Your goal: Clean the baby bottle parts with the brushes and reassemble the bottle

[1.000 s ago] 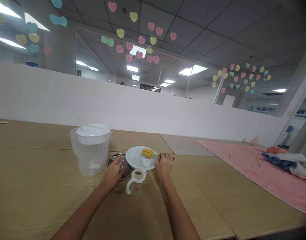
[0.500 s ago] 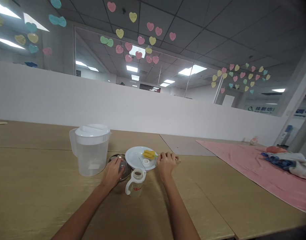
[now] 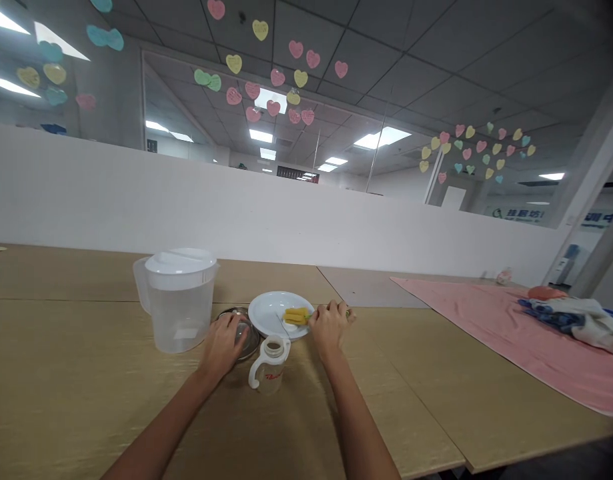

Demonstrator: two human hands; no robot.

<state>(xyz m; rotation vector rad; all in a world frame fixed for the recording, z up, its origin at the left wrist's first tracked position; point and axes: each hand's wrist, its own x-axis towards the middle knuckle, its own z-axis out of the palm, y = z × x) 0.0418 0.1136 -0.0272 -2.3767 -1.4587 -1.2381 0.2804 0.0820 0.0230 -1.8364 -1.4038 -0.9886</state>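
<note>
My right hand (image 3: pixel 330 328) is closed round the handle of a brush with a yellow head (image 3: pixel 297 316), which is over the right part of a white plate (image 3: pixel 263 308). A small white piece shows partly under the yellow head. My left hand (image 3: pixel 225 343) rests with fingers spread on a round metal lid or dish (image 3: pixel 249 341) left of the plate. Between my hands, nearer to me, a clear bottle (image 3: pixel 271 379) with red print stands upright, uncapped, with a white looped handle at its neck.
A lidded clear pitcher (image 3: pixel 181 310) stands left of my left hand. On the right lies a pink cloth (image 3: pixel 491 327) with bundled blue and white fabric (image 3: pixel 571 317) on it. A low white wall (image 3: pixel 266 220) runs behind the table (image 3: pixel 86 373).
The yellow head has moved slightly toward me and now partly covers the small white piece on the plate. The whole view has shifted slightly.
</note>
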